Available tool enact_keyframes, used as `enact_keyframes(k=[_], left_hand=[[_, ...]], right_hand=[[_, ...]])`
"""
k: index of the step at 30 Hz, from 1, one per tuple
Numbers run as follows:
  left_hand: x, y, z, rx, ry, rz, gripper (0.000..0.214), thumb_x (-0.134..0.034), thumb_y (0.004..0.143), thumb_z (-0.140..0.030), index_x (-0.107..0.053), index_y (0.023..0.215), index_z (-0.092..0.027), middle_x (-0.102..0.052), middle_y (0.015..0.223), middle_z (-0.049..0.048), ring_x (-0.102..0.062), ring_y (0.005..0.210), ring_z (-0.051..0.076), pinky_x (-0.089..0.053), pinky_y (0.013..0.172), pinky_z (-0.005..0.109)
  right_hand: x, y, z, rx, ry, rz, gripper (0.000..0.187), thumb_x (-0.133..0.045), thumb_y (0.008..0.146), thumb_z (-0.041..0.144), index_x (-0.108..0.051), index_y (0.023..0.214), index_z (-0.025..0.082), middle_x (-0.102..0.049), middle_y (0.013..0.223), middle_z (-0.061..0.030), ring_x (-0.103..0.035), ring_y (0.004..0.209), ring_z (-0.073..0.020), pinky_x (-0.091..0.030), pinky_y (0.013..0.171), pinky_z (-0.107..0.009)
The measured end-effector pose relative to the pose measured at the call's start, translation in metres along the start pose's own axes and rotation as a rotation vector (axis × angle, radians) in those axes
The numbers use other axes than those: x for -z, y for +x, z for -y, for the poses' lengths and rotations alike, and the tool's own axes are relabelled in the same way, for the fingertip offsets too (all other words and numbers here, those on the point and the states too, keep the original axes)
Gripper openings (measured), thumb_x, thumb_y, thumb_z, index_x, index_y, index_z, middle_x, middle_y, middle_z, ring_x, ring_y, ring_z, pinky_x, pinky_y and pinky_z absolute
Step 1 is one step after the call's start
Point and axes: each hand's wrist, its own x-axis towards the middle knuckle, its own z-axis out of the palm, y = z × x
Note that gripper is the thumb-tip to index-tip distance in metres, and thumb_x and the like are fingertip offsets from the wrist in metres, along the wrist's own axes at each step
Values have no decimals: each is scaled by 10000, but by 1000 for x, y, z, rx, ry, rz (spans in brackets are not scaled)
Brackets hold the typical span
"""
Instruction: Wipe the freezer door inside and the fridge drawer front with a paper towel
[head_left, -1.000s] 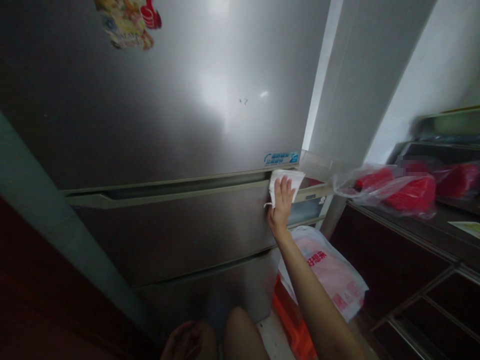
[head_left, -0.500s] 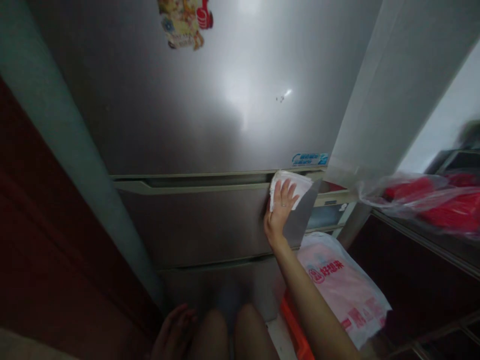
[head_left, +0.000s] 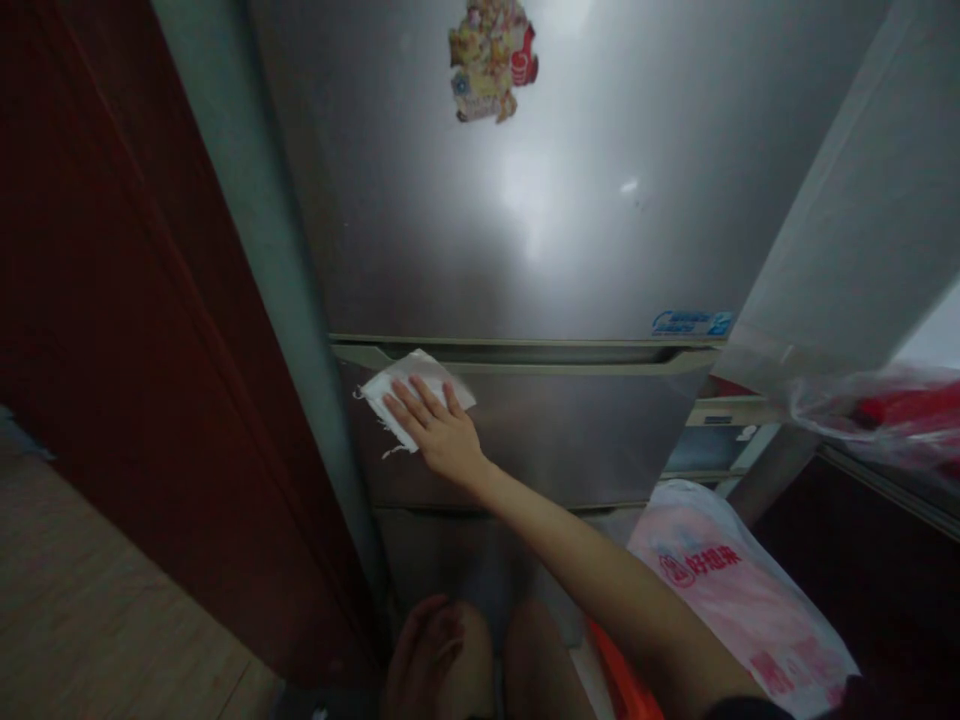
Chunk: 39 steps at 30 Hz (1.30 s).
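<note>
A folded white cloth (head_left: 421, 364) with frayed edges lies against the upper left of the refrigerator's middle drawer front (head_left: 570, 430), one corner reaching the handle rail (head_left: 540, 368). The right hand (head_left: 450, 440) is laid over it, fingers spread a little apart and pressing it flat rather than clamped on it. The left hand (head_left: 426, 650) is low by the left knee (head_left: 463, 670), its fingers seemingly half curled; in that dimness I cannot tell whether they hold anything. The wiping looks to be under way, at the drawer's left end; no streak or damp mark shows which parts are done, so what is left cannot be judged. The surface is upright, brushed grey metal, dull on the drawers and glossy on the upper door (head_left: 585, 200), which bears a colourful magnet (head_left: 486, 70) and a blue label (head_left: 691, 323). Around it the room is dim and tight: a reddish-brown door panel (head_left: 187, 400) and tan floor (head_left: 112, 560) to the left; to the right, a white plastic bag (head_left: 742, 590) with red print, something orange (head_left: 619, 675) near it, and red items (head_left: 907, 405) in clear plastic.
</note>
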Motion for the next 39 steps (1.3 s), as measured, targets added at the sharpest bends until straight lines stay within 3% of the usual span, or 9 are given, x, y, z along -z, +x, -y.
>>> enact_keyframes(k=[4, 7, 12, 16, 24, 28, 32, 35, 39], left_hand=[[-6, -4, 8, -14, 25, 0, 370, -863, 555, -368, -716, 848, -195, -733, 886, 92, -697, 832, 243, -532, 774, 331], [-5, -6, 11, 2, -6, 22, 397, -889, 535, -379, -724, 845, -194, -738, 871, 92, -701, 820, 231, -533, 759, 311], [8, -3, 12, 35, -27, 39, 417, -892, 529, -410, -726, 845, -194, -742, 872, 104, -706, 811, 238, -533, 769, 325], [12, 0, 13, -25, -3, -5, 438, -890, 524, -401, -715, 864, -188, -733, 887, 111, -700, 871, 256, -531, 772, 327], [-1, -7, -3, -118, 10, -74, 425, -838, 555, -374, -677, 902, -189, -712, 858, 102, -692, 849, 256, -526, 808, 360], [6, -5, -16, -151, -35, -118, 439, -840, 522, -362, -673, 888, -187, -715, 817, 90, -695, 790, 233, -540, 759, 332], [12, -3, -34, -207, -137, -165, 435, -846, 460, -311, -691, 852, -201, -736, 816, 60, -700, 761, 204, -557, 724, 296], [7, -5, -49, -252, -144, -223, 429, -844, 429, -296, -692, 818, -196, -734, 788, 43, -691, 722, 185, -558, 672, 262], [-14, -9, -75, -399, -22, -311, 386, -809, 535, -363, -653, 837, -179, -703, 757, 31, -661, 681, 152, -536, 646, 232]], right_hand=[[-3, 47, 9, 147, 6, 57, 513, -246, 987, 154, -276, 1499, 139, -246, 1586, -62, -163, 1481, -216, -161, 1214, -479], [-3, 73, 15, 181, -10, 71, 505, -226, 983, 129, -312, 1480, 111, -266, 1579, -74, -176, 1478, -219, -146, 1223, -472], [-5, 85, 18, 159, 10, 23, 496, -255, 973, 104, -340, 1460, 71, -247, 1582, -95, -167, 1478, -240, -155, 1226, -473], [-20, 65, 23, 211, 48, 69, 477, -311, 974, 129, -370, 1443, 61, -285, 1564, -120, -191, 1471, -264, -196, 1208, -497], [-90, -41, 59, 467, 73, 260, 418, -450, 937, 197, -534, 1322, 57, -455, 1470, -99, -404, 1380, -253, -371, 1143, -447], [-102, -65, 60, 564, 82, 290, 401, -539, 891, 203, -587, 1273, 89, -558, 1385, -47, -504, 1305, -214, -427, 1108, -381], [-86, -37, 43, 588, 76, 270, 371, -438, 941, 181, -589, 1271, 104, -552, 1396, -42, -454, 1346, -199, -363, 1150, -365], [-56, 9, 25, 537, 34, 210, 397, -400, 955, 188, -554, 1307, 91, -474, 1466, -75, -351, 1409, -257, -281, 1188, -448], [-12, 68, 6, 410, -9, 79, 423, -316, 978, 151, -513, 1340, 59, -466, 1466, -115, -313, 1422, -296, -228, 1191, -526]])
